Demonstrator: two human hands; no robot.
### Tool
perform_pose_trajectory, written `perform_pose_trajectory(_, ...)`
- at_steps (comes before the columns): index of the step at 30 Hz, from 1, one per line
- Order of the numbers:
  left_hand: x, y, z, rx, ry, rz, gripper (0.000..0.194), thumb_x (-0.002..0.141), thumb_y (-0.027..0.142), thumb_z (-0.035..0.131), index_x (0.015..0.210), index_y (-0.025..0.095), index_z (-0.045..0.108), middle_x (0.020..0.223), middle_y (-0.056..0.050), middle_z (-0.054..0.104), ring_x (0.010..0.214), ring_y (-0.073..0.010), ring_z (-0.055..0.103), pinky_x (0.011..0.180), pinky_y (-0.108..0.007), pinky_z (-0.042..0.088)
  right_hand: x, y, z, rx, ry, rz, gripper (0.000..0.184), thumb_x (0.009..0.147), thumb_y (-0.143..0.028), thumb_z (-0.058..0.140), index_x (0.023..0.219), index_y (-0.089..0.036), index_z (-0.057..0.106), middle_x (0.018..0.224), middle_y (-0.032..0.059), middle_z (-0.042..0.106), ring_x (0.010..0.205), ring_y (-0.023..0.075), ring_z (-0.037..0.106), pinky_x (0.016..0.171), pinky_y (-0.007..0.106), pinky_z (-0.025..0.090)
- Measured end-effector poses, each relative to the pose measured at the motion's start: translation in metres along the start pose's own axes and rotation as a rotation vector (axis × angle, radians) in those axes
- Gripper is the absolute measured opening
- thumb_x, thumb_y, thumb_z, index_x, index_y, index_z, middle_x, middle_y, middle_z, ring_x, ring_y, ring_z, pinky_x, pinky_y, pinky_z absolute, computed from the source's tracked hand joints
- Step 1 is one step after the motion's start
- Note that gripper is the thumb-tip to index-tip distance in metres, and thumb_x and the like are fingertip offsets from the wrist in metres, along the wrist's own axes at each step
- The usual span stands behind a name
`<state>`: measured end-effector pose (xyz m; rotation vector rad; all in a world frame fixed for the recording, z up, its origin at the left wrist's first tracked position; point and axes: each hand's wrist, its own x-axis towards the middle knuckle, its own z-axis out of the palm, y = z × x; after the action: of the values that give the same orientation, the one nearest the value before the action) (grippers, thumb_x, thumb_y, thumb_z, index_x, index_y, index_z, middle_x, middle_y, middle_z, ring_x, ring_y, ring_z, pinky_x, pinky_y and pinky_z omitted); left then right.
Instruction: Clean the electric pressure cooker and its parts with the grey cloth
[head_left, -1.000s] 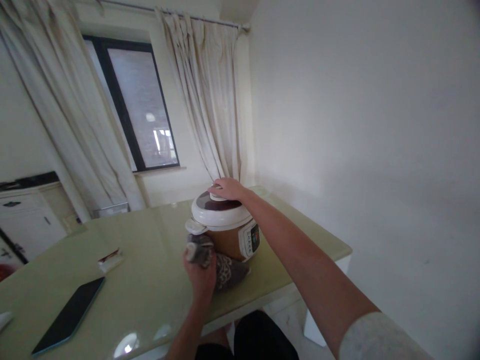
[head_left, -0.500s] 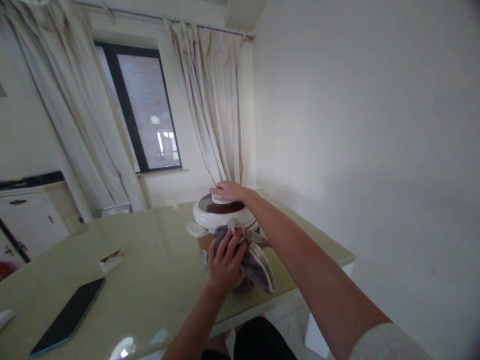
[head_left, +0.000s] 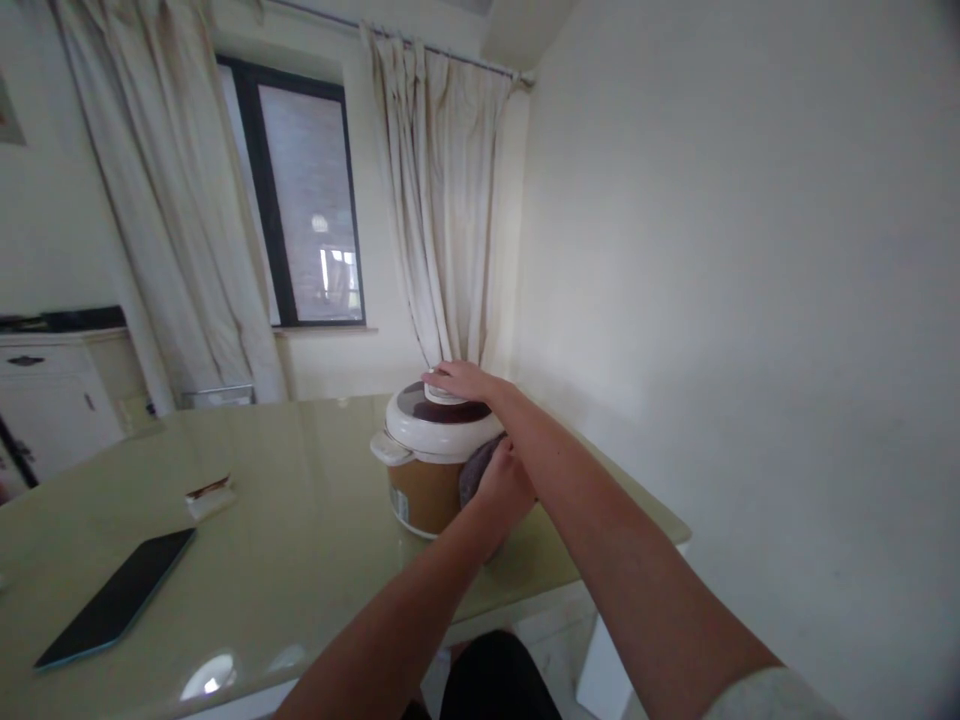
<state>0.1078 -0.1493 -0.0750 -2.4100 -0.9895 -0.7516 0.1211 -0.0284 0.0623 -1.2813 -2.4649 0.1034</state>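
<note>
An electric pressure cooker (head_left: pixel 426 490) with a tan body and a white-rimmed lid (head_left: pixel 420 432) stands near the table's front right edge. My right hand (head_left: pixel 461 380) is closed over the knob on top of the lid. Low at the cooker's right front, my left hand (head_left: pixel 510 480) grips a grey patterned cloth (head_left: pixel 472 472) and presses it to the body. Part of the cloth and the control panel are hidden behind my left hand and right forearm. A white side handle (head_left: pixel 391 449) juts out on the left.
On the pale green table (head_left: pixel 300 540) lie a black tablet (head_left: pixel 116 600) and a small white packet (head_left: pixel 210 498), both to the left. A white wall (head_left: pixel 712 300) rises close on the right. Curtains (head_left: pixel 450 200) hang behind the table.
My left hand has carried the cloth from the cooker's left front, across its front, to the right side. The cooker has turned, so its panel no longer shows. My right hand stays on the knob.
</note>
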Motion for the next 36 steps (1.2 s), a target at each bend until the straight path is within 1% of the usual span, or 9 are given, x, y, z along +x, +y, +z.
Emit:
perform_pose_trajectory(4,-0.052,-0.026,-0.024,0.070,0.029,0.152,0.032,0.091,0.017,0.063,0.119,0.026,0.076,0.126,-0.008,0.077,0.126,-0.0259,0.063,0.107,-0.044,0.048,0.000,0.000,0.002,0.017,0.018,-0.002,0.063,0.103,-0.073,0.042,0.123,-0.023,0.073,0.136,0.0122,0.072,0.126,0.0277,0.065,0.105,0.035,0.047)
perform_pose_trajectory(9,-0.102,-0.073,-0.049,0.070,0.174,0.084,0.029,0.086,0.015,0.062,0.108,0.027,0.076,0.120,-0.008,0.077,0.114,-0.0270,0.065,0.095,-0.043,0.049,0.004,0.003,0.006,0.002,0.046,-0.002,0.069,0.100,-0.078,0.042,0.121,-0.021,0.074,0.133,0.0130,0.073,0.123,0.0279,0.067,0.100,0.034,0.049)
perform_pose_trajectory(15,-0.107,-0.141,-0.083,-0.087,0.279,-0.406,0.033,0.073,0.020,0.064,0.105,0.019,0.072,0.110,-0.013,0.075,0.107,-0.0329,0.066,0.095,-0.044,0.053,0.003,0.003,0.006,-0.002,0.069,-0.006,0.071,0.100,-0.079,0.042,0.122,-0.020,0.074,0.133,0.0147,0.073,0.122,0.0297,0.067,0.099,0.035,0.050)
perform_pose_trajectory(18,-0.092,-0.179,-0.097,-0.286,0.200,-0.729,0.032,0.078,0.037,0.066,0.104,0.019,0.071,0.101,-0.011,0.077,0.096,-0.0321,0.072,0.085,-0.041,0.057,0.002,0.001,0.005,-0.027,0.077,-0.030,0.067,0.102,-0.074,0.045,0.121,-0.017,0.074,0.132,0.0165,0.073,0.122,0.0310,0.068,0.100,0.036,0.049)
perform_pose_trajectory(22,-0.081,-0.210,-0.101,-0.577,0.049,-0.933,0.027,0.079,0.036,0.063,0.097,0.018,0.071,0.091,-0.008,0.079,0.092,-0.0296,0.074,0.080,-0.038,0.060,0.000,0.000,0.005,-0.054,0.081,0.017,0.071,0.098,-0.078,0.047,0.123,-0.017,0.074,0.134,0.0185,0.072,0.123,0.0335,0.067,0.100,0.039,0.050)
perform_pose_trajectory(25,-0.084,-0.207,-0.097,-0.621,0.040,-0.923,0.027,0.082,0.034,0.059,0.100,0.017,0.071,0.094,-0.008,0.079,0.095,-0.0288,0.074,0.083,-0.038,0.060,0.001,0.002,0.005,-0.056,0.081,0.022,0.072,0.099,-0.079,0.045,0.122,-0.018,0.074,0.132,0.0183,0.072,0.122,0.0323,0.068,0.099,0.037,0.050)
perform_pose_trajectory(28,-0.090,-0.189,-0.098,-0.407,0.085,-0.761,0.027,0.083,0.032,0.059,0.103,0.019,0.072,0.105,-0.010,0.077,0.106,-0.0297,0.071,0.095,-0.040,0.056,0.002,0.003,0.004,-0.054,0.075,-0.008,0.071,0.100,-0.078,0.042,0.121,-0.018,0.075,0.132,0.0171,0.073,0.123,0.0316,0.067,0.100,0.036,0.049)
perform_pose_trajectory(32,-0.094,-0.153,-0.105,-0.091,0.091,-0.504,0.031,0.084,0.031,0.063,0.111,0.019,0.072,0.113,-0.011,0.074,0.107,-0.0310,0.066,0.098,-0.043,0.052,0.006,0.004,0.005,-0.056,0.056,0.005,0.072,0.099,-0.080,0.041,0.121,-0.019,0.074,0.132,0.0158,0.073,0.123,0.0311,0.068,0.099,0.035,0.049)
perform_pose_trajectory(36,-0.087,-0.107,-0.107,0.091,0.039,-0.364,0.034,0.081,0.030,0.071,0.114,0.024,0.073,0.117,-0.009,0.073,0.109,-0.0330,0.061,0.092,-0.045,0.049,0.008,0.003,0.004,-0.046,0.035,0.027,0.069,0.101,-0.076,0.042,0.122,-0.019,0.074,0.134,0.0156,0.072,0.123,0.0305,0.067,0.099,0.034,0.049)
